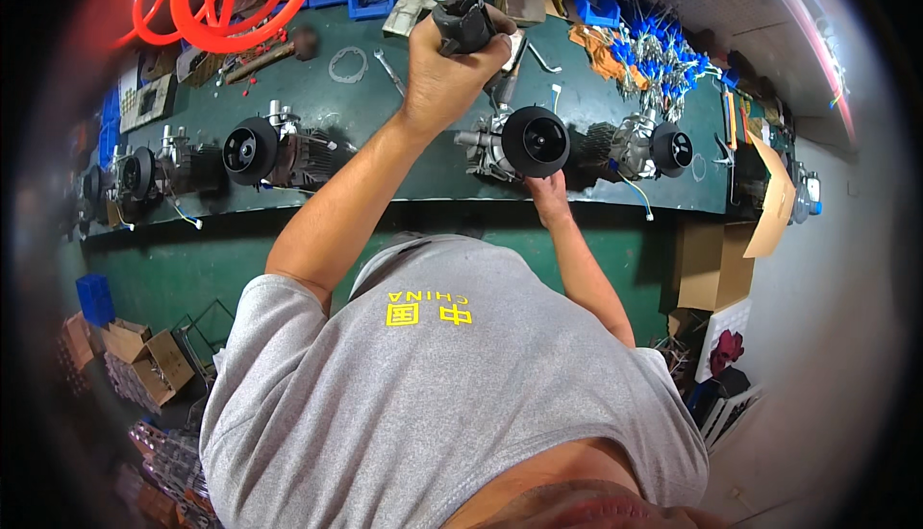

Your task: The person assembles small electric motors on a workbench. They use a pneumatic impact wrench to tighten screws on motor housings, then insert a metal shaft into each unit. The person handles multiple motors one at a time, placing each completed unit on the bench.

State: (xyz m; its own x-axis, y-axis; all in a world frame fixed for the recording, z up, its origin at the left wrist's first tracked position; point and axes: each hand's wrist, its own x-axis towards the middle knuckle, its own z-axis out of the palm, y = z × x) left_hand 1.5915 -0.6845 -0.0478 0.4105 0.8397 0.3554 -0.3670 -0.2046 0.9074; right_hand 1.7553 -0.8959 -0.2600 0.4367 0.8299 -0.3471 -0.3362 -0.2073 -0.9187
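My left hand [444, 75] is wrapped round a black power tool [465, 27] with a silver metal fitting at its upper end, held over the workbench. Below and right of it, a blower unit [536, 142] with a round black fan wheel and a silver metal body sits near the bench's front edge. My right hand [550, 198] grips this unit from below, at the lower rim of the wheel; most of its fingertips are hidden behind it. A dark shaft [507, 85] stands between the left hand and the unit.
Similar blower units stand left [252, 150] and right [671, 149] along the green workbench [385, 188]. An orange coiled hose [245, 44] hangs at upper left. A mallet [279, 56], a wrench [388, 72] and blue-tipped cables [663, 53] lie behind. An open carton [716, 260] stands at right.
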